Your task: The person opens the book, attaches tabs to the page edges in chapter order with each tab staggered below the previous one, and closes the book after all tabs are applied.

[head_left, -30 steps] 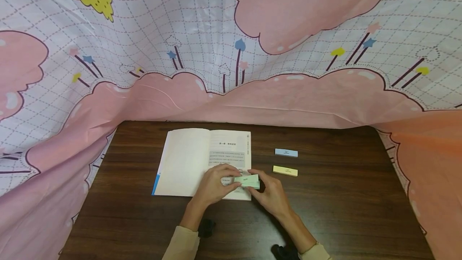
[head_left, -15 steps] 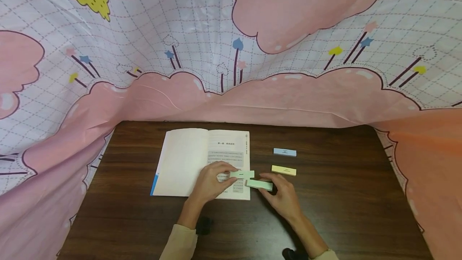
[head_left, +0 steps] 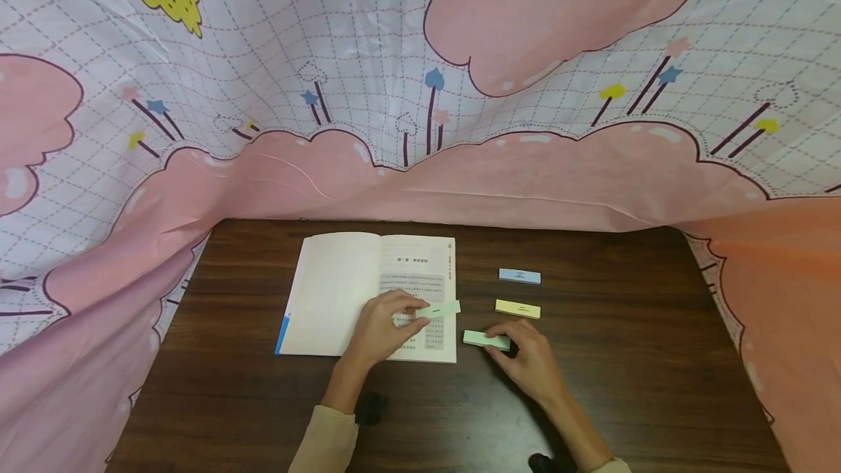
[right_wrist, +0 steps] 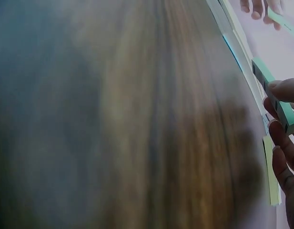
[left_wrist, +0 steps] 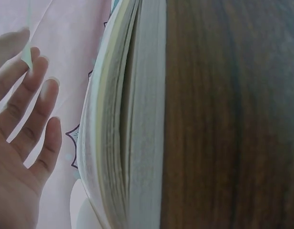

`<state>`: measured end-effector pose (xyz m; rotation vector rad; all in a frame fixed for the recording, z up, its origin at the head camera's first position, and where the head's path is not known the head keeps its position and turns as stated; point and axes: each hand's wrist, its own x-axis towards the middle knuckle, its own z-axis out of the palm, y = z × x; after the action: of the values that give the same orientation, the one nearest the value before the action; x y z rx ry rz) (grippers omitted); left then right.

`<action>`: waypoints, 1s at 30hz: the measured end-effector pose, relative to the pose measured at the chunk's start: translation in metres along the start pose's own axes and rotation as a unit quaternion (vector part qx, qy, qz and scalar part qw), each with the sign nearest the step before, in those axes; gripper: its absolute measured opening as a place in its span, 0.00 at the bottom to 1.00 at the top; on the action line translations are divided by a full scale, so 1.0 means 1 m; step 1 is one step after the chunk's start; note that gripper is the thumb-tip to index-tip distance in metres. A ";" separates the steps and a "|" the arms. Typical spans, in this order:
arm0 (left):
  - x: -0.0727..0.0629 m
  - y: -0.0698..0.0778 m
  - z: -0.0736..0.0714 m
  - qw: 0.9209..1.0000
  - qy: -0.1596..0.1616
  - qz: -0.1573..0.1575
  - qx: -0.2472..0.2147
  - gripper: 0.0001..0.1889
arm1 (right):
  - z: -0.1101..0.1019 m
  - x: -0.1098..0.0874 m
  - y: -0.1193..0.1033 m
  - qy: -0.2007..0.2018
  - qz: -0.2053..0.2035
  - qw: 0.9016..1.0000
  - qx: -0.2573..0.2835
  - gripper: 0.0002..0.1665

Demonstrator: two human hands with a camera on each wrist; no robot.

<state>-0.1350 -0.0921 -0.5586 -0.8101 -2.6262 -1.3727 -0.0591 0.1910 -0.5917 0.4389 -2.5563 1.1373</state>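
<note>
An open book (head_left: 331, 298) lies on the table, its left page blank and its right page printed. Over the right page, my left hand (head_left: 381, 327) pinches a single green sticky note (head_left: 440, 309) between thumb and forefinger. In the left wrist view the sticky note (left_wrist: 27, 56) shows as a thin strip at the fingertips, and the other fingers are spread. Right of the book, my right hand (head_left: 528, 360) grips a green sticky note pad (head_left: 478, 339) by its long edges. The right wrist view shows that pad (right_wrist: 266, 76) as a thick block.
A yellow sticky note pad (head_left: 517, 309) lies just beyond my right hand, with a blue pad (head_left: 520, 276) behind it. The dark wooden table (head_left: 624, 356) ends at a pink and white patterned curtain (head_left: 525, 188) at the back and sides.
The single green note has come apart from the green pad. My right hand has moved right with the pad, off the book; my left hand has shifted slightly away over the page.
</note>
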 end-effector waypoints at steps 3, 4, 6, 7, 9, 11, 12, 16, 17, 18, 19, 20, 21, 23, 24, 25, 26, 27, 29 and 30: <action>0.001 0.001 -0.002 1.000 -0.006 -0.004 -0.006 0.12 | -0.003 -0.001 0.002 -0.001 0.005 1.000 -0.004 0.18; 0.001 0.001 -0.002 1.000 -0.009 -0.006 -0.009 0.12 | -0.004 -0.002 0.003 -0.002 0.006 1.000 -0.004 0.18; 0.002 0.002 -0.003 1.000 -0.012 -0.009 -0.012 0.12 | -0.005 -0.002 0.005 -0.002 0.006 1.000 -0.007 0.18; 0.002 0.002 -0.003 1.000 -0.013 -0.010 -0.012 0.12 | -0.005 -0.002 0.005 -0.002 0.007 1.000 -0.009 0.18; 0.002 0.002 -0.003 1.000 -0.011 -0.009 -0.010 0.12 | -0.006 -0.003 0.006 -0.003 0.007 1.000 -0.013 0.18; 0.002 0.002 -0.003 1.000 -0.008 -0.006 -0.007 0.12 | -0.007 -0.004 0.007 -0.005 0.006 1.000 -0.018 0.19; 0.002 0.002 -0.004 1.000 -0.006 -0.004 -0.007 0.12 | -0.007 -0.004 0.007 -0.008 0.007 1.000 -0.020 0.19; 0.002 0.003 -0.005 1.000 0.003 -0.004 -0.004 0.12 | -0.009 -0.006 0.009 -0.015 0.000 1.000 -0.026 0.19; 0.002 0.003 -0.005 1.000 0.005 -0.005 -0.004 0.12 | -0.009 -0.006 0.009 -0.017 -0.004 0.999 -0.028 0.19; 0.002 0.004 -0.005 1.000 0.007 -0.006 -0.003 0.11 | -0.009 -0.006 0.010 -0.019 -0.008 0.999 -0.029 0.19; 0.002 0.004 -0.005 1.000 0.009 -0.007 -0.004 0.11 | -0.010 -0.006 0.010 -0.021 -0.012 0.999 -0.031 0.19; 0.002 0.004 -0.004 1.000 0.011 -0.007 -0.004 0.11 | -0.010 -0.006 0.011 -0.024 -0.017 0.999 -0.034 0.18; 0.002 0.004 -0.004 1.000 0.012 -0.007 -0.003 0.11 | -0.010 -0.007 0.011 -0.026 -0.021 0.999 -0.037 0.18; 0.002 0.004 -0.004 1.000 0.011 -0.007 -0.003 0.11 | -0.010 -0.007 0.012 -0.031 -0.023 0.998 -0.040 0.17; 0.002 0.004 -0.003 1.000 0.010 -0.007 -0.002 0.11 | -0.010 -0.007 0.012 -0.033 -0.022 0.998 -0.042 0.17; 0.002 0.004 -0.003 1.000 0.008 -0.006 -0.001 0.11 | -0.011 -0.007 0.013 -0.036 -0.021 0.998 -0.042 0.17; 0.002 0.005 -0.003 1.000 0.005 -0.006 0.002 0.11 | -0.011 -0.007 0.013 -0.038 -0.020 0.998 -0.043 0.17; 0.002 0.005 -0.003 1.000 0.002 -0.007 0.002 0.11 | -0.011 -0.007 0.013 -0.040 -0.017 0.998 -0.043 0.16; 0.003 0.006 -0.002 1.000 -0.003 -0.008 0.002 0.12 | -0.012 -0.006 0.013 -0.039 -0.011 0.998 -0.038 0.16; 0.003 0.006 -0.001 1.000 -0.004 -0.008 0.001 0.12 | -0.012 -0.005 0.012 -0.038 -0.009 0.999 -0.036 0.16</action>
<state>-0.1348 -0.0891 -0.5524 -0.7967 -2.6464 -1.3729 -0.0579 0.2090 -0.5938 0.4945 -2.6425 1.0390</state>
